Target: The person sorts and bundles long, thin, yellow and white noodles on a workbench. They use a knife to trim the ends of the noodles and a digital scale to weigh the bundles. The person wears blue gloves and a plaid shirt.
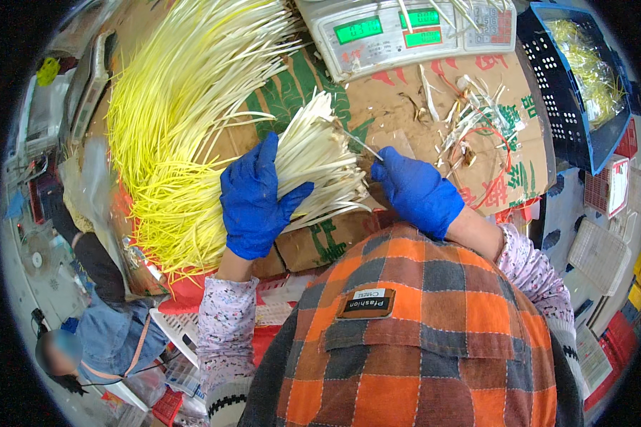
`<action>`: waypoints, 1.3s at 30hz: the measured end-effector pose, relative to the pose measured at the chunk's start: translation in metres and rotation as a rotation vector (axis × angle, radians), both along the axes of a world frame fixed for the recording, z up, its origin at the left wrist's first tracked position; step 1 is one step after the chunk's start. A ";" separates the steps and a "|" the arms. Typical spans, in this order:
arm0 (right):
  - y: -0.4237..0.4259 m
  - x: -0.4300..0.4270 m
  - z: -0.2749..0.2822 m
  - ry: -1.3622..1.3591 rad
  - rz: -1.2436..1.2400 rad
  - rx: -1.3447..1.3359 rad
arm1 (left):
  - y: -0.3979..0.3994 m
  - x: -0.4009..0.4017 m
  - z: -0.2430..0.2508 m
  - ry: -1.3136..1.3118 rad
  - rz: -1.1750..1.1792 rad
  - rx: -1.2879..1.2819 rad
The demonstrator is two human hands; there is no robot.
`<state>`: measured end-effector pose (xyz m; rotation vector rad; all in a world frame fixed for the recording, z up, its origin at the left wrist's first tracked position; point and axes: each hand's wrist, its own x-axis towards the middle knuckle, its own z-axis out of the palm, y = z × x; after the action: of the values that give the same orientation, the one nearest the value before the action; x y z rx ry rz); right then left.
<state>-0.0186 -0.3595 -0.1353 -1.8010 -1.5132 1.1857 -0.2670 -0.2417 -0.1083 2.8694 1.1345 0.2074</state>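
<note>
Both hands wear blue gloves. My left hand rests over a bundle of yellow chives with white stems, its thumb and fingers spread; how firmly it presses cannot be told. Right of the bundle, my right hand grips a thin metal tool, whose tip reaches the root ends of the stems. The tool's exact kind is unclear. A larger pile of yellow chives lies at the upper left, its leaves towards the left. Loose stem scraps and a red string lie on the cardboard to the right.
Printed cardboard covers the work surface. A digital scale with stems on it stands at the top. Bagged chives fill a blue crate at the right. Another scale is at the left edge, with a person in denim below it.
</note>
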 end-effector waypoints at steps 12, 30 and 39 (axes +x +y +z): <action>-0.007 0.002 0.002 0.156 -0.058 0.028 | 0.056 -0.001 -0.005 -0.374 0.183 -0.435; -0.014 0.006 0.002 -0.123 -0.017 0.118 | 0.060 0.005 -0.013 -0.369 0.315 -0.486; 0.008 -0.015 -0.012 -0.191 0.048 0.043 | 0.023 0.012 -0.013 -0.212 0.209 0.001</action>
<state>-0.0339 -0.3512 -0.1477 -1.9046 -1.6835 1.0187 -0.2551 -0.2187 -0.1213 2.6470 1.3855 0.5066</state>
